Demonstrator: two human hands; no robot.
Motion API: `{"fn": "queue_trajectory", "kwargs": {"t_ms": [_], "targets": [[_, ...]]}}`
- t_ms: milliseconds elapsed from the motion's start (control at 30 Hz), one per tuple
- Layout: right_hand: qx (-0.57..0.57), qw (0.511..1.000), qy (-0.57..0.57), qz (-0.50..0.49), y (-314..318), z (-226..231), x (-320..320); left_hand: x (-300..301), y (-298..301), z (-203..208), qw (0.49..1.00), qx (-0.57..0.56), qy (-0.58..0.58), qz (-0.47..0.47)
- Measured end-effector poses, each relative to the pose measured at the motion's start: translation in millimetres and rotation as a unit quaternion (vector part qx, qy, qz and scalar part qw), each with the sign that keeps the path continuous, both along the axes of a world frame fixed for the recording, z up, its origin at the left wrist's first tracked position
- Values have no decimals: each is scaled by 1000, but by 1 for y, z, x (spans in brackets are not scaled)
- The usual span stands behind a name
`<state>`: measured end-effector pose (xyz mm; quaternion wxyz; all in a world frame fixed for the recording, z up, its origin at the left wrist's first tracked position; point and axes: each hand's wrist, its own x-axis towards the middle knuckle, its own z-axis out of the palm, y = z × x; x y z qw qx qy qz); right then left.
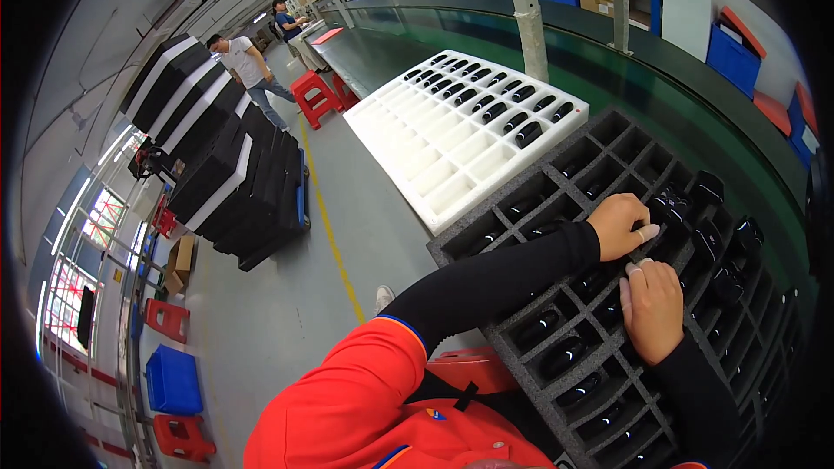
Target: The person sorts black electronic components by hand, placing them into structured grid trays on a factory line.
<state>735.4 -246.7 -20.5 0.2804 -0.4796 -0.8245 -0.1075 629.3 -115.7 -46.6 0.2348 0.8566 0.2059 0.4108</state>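
A dark grey foam tray (569,349) with many compartments lies in front of me, glossy black rounded parts (563,356) sitting in several of them. Over its middle, my left hand (618,227) reaches in from the left with curled fingers and pale covers on some fingertips. Close beside it, nearer to me, my right hand (653,308) is closed too, fingertips pointing down into the tray. What either hand holds, if anything, is hidden by the fingers. Black pieces (669,206) stick up above the compartments just right of my left hand.
A white compartment tray (417,187) adjoins the foam tray on the green bench (369,61), its far-right rows holding black parts. Stacked black and white trays (234,178) stand left across the aisle. Red stools (314,95) and two people (248,65) are farther off. A post (526,17) rises behind.
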Motion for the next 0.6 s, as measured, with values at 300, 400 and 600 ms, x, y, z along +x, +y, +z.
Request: {"fn": "queue_trajectory", "kwargs": {"t_ms": [300, 400, 600], "targets": [[0, 1000, 1, 1, 0, 0, 0, -1, 0, 0, 1000, 2, 6, 1], [-2, 1000, -2, -3, -2, 0, 1, 2, -1, 0, 1000, -1, 1, -4], [-5, 1000, -1, 1, -1, -1, 0, -1, 0, -2, 1000, 1, 3, 2]]}}
